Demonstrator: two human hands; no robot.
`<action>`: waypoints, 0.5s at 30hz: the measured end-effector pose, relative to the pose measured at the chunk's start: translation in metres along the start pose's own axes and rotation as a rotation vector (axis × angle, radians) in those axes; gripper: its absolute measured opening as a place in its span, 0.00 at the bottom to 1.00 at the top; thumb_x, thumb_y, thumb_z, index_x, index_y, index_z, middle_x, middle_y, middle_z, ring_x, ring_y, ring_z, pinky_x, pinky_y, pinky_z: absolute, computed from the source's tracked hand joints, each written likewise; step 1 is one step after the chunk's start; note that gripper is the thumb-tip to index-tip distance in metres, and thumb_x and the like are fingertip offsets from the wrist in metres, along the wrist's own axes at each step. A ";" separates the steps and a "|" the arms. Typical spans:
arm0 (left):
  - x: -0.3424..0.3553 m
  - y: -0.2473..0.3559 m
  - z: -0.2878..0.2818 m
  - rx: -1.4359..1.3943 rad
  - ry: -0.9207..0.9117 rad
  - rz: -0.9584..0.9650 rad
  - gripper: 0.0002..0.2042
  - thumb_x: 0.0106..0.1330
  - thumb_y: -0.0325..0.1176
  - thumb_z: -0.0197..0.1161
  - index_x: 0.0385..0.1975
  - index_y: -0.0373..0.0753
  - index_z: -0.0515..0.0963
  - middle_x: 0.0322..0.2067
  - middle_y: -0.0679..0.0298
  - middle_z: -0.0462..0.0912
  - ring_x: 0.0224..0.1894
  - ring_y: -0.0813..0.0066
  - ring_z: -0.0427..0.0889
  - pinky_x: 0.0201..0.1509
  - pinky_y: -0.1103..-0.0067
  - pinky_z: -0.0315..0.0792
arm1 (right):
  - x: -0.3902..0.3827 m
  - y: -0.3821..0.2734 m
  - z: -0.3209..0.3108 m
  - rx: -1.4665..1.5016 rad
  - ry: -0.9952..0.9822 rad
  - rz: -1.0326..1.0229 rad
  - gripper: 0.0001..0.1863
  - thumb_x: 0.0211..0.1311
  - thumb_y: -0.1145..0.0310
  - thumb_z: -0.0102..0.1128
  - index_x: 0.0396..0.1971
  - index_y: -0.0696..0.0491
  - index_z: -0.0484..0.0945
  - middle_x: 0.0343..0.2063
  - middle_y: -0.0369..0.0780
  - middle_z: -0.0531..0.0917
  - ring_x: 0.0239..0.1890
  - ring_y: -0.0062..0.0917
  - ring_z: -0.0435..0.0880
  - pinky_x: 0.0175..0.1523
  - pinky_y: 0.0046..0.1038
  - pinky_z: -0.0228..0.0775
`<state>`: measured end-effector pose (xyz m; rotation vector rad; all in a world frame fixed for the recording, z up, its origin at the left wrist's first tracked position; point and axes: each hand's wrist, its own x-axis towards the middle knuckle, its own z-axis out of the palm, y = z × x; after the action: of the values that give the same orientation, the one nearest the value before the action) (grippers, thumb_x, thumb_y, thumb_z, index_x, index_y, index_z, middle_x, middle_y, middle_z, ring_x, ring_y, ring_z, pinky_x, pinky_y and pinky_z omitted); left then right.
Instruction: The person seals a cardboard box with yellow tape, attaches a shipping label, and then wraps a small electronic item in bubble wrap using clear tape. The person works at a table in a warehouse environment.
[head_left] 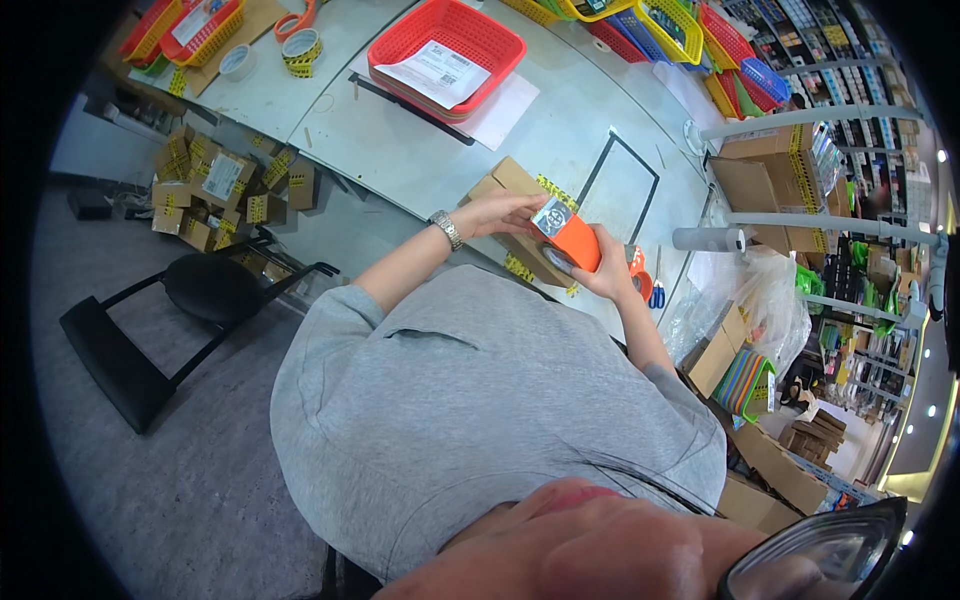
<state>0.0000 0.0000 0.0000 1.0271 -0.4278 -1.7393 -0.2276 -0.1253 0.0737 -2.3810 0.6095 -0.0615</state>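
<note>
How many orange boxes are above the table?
1: the orange box, held in the right hand, the left hand at its upper-left end. Others may be hidden behind it or the hands.

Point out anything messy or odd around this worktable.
The small cardboard boxes at left, by the worktable's near edge, lie jumbled at mixed angles rather than stacked. On the right, clear plastic sits loosely crumpled. Nothing looks spilled.
</note>
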 end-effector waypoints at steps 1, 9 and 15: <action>0.005 -0.006 0.000 -0.033 0.020 -0.004 0.25 0.73 0.48 0.57 0.60 0.35 0.73 0.55 0.58 0.80 0.56 0.66 0.81 0.64 0.71 0.73 | -0.002 0.001 0.000 0.012 0.013 -0.001 0.33 0.38 0.66 0.69 0.49 0.59 0.73 0.38 0.51 0.84 0.44 0.44 0.85 0.51 0.37 0.76; 0.027 -0.039 -0.010 0.284 0.192 0.262 0.15 0.72 0.41 0.61 0.44 0.34 0.81 0.37 0.62 0.86 0.36 0.78 0.85 0.41 0.81 0.80 | -0.008 -0.003 0.008 0.039 0.018 0.033 0.34 0.37 0.64 0.70 0.50 0.58 0.73 0.37 0.52 0.84 0.44 0.47 0.85 0.50 0.39 0.76; 0.005 0.011 -0.100 0.363 0.511 0.521 0.15 0.70 0.41 0.65 0.34 0.32 0.82 0.27 0.64 0.86 0.26 0.82 0.82 0.32 0.83 0.77 | -0.003 -0.020 -0.010 -0.100 -0.059 0.140 0.33 0.37 0.60 0.70 0.47 0.58 0.74 0.37 0.53 0.85 0.42 0.48 0.85 0.48 0.41 0.76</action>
<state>0.0861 0.0087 -0.0517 1.4176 -0.6242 -0.9109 -0.2242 -0.1164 0.0948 -2.4189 0.7648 0.1026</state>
